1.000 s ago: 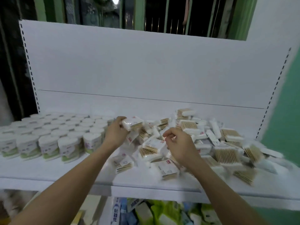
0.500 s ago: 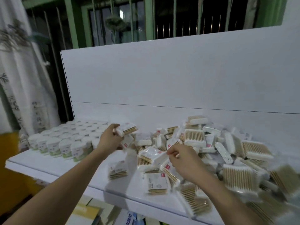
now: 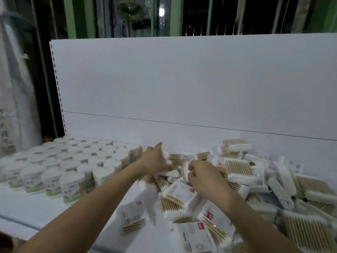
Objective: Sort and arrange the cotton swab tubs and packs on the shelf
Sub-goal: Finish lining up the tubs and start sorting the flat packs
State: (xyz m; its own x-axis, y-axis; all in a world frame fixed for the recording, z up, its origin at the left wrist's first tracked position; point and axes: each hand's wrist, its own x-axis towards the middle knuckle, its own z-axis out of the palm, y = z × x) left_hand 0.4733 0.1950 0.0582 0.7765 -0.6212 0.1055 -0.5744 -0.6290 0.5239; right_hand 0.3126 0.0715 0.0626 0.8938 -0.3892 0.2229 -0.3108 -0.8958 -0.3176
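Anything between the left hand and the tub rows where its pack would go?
Nothing visible. The left hand with a blurred pack is just right of the tubs; only bare shelf lies nearby. The loose pile sits to its right.

Head camera looks down, close over shelf (image 3: 54, 207).

In front of me a white shelf back panel (image 3: 182, 88) with slotted uprights, dark barred window (image 3: 200, 15) with green frames (image 3: 70, 17) behind it, pale curtain (image 3: 16, 88) at left, dim room light.
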